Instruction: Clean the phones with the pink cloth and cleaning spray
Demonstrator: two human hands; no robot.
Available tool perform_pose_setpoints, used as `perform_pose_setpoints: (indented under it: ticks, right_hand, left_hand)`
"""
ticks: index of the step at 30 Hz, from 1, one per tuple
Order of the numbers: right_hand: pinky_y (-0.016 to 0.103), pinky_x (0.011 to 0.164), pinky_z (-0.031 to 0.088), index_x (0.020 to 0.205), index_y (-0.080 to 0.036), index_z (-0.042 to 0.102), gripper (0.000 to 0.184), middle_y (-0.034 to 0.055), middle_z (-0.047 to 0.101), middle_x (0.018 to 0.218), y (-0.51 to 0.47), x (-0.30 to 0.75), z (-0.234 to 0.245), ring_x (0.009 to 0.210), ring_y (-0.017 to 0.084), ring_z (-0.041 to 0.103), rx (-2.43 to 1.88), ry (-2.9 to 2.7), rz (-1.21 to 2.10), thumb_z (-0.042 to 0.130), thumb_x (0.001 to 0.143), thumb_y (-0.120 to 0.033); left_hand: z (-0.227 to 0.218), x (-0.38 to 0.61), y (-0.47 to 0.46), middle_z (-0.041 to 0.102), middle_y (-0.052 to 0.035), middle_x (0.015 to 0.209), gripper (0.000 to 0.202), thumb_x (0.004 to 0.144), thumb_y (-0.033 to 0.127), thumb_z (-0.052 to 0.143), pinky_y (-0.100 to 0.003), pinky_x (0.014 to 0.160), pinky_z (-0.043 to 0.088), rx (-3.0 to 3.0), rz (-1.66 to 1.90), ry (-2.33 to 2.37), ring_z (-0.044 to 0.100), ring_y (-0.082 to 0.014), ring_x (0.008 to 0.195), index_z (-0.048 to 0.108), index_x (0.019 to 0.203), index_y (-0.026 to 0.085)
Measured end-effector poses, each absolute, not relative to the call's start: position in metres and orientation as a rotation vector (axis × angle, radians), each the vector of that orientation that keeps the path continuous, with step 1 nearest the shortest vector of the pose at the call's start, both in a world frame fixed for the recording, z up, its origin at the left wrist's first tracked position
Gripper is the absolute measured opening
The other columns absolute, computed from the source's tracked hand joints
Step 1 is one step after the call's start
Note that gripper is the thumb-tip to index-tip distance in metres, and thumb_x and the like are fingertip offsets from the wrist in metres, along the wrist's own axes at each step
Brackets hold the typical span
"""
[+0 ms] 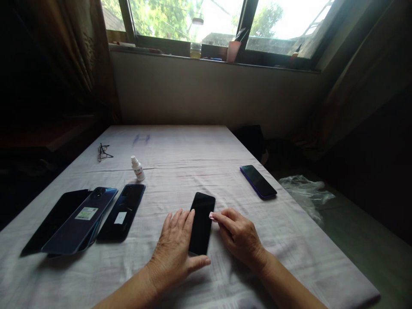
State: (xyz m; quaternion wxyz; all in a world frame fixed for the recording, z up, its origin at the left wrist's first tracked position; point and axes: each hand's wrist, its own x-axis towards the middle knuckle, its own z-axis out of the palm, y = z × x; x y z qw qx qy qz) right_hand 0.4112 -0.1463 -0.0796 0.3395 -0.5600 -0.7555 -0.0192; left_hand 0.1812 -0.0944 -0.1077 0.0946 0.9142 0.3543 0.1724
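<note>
One phone (203,224) points lengthwise away, slightly right; left hand (174,242), thumb spread, touches its edge; right hand (240,235) pinches a wipe (211,216).

Room in a home, as its furnishings indicate. Far side: a wide window (180,21) set in a plain wall (193,88), with trees (161,17) outside; its sill (170,55) serves as a household shelf, bearing a jar (195,50) and a pink cup (233,51) with slender items standing in it. Far left: a long patterned curtain (80,56) hangs beside the window, of a domestic rather than an office type. Centre: a pale, creased cloth (180,148) covers a broad, flat top; whether this is a bed or a counter cannot be told. Folded glasses (103,152) lie at its far left. Right: crumpled clear plastic (305,193) lies on the dim floor (354,223).
</note>
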Motion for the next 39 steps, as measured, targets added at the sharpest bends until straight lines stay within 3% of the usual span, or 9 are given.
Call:
perform_pose_setpoints:
  ticks: [6,11,16,20,25,31,39]
  right_hand:
    - [0.025,0.070,0.052,0.119,-0.019,0.069,0.031,0.0067,0.067,0.091,-0.146,0.405,-0.073,0.078,0.016,0.064,-1.388,-2.066,-0.021,0.049,0.097,-0.012]
    - [0.024,0.064,0.048,0.117,-0.021,0.071,0.031,0.0058,0.067,0.088,-0.146,0.398,-0.075,0.072,0.016,0.063,-1.405,-2.150,-0.052,0.050,0.095,-0.012]
    - [0.024,0.064,0.045,0.115,-0.024,0.072,0.030,0.0040,0.069,0.089,-0.141,0.404,-0.075,0.075,0.016,0.064,-1.588,-2.105,-0.106,0.055,0.094,-0.011]
    - [0.024,0.062,0.043,0.114,-0.022,0.073,0.027,0.0045,0.069,0.090,-0.136,0.406,-0.073,0.074,0.016,0.064,-1.732,-2.064,-0.176,0.058,0.094,-0.012]
    - [0.025,0.061,0.041,0.113,-0.018,0.072,0.022,0.0044,0.067,0.084,-0.142,0.385,-0.074,0.070,0.016,0.062,-1.721,-2.078,-0.224,0.055,0.098,-0.014]
    - [0.025,0.061,0.042,0.115,-0.022,0.070,0.025,0.0027,0.067,0.086,-0.149,0.371,-0.071,0.068,0.016,0.061,-1.541,-2.175,-0.148,0.057,0.095,-0.013]
    - [0.025,0.064,0.042,0.114,-0.022,0.073,0.029,0.0035,0.068,0.087,-0.142,0.394,-0.074,0.074,0.017,0.064,-1.807,-1.994,-0.238,0.057,0.093,-0.009]
  left_hand:
    - [-0.100,0.186,-0.094,0.043,-0.0223,0.157,0.103,0.075,0.053,0.076,-0.066,0.120,0.023,2.656,0.406,1.088,0.035,-0.0438,0.147,0.026,0.158,0.016]
    - [-0.078,0.174,-0.085,0.041,-0.0166,0.160,0.090,0.075,0.030,0.065,-0.064,0.123,0.016,2.603,0.206,1.094,0.031,-0.0379,0.150,0.031,0.156,0.015]
    - [-0.073,0.150,-0.071,0.041,-0.0142,0.160,0.087,0.074,0.021,0.057,-0.062,0.123,0.018,2.642,0.168,1.032,0.032,-0.0336,0.150,0.029,0.156,0.015]
    - [-0.094,0.138,-0.070,0.044,-0.0164,0.158,0.087,0.077,0.029,0.063,-0.060,0.121,0.026,2.734,0.325,1.078,0.037,-0.0354,0.148,0.028,0.156,0.015]
    - [-0.116,0.132,-0.077,0.056,-0.0184,0.147,0.083,0.076,0.051,0.073,-0.062,0.118,0.029,2.788,0.609,1.240,0.047,-0.0404,0.140,0.042,0.145,0.017]
    - [-0.114,0.127,-0.074,0.058,-0.0142,0.144,0.074,0.077,0.044,0.073,-0.059,0.118,0.029,2.785,0.662,1.210,0.049,-0.0376,0.138,0.045,0.142,0.021]
    - [-0.119,0.116,-0.064,0.053,-0.0111,0.151,0.076,0.081,0.042,0.070,-0.059,0.121,0.026,2.775,0.623,1.134,0.044,-0.0365,0.142,0.041,0.149,0.024]
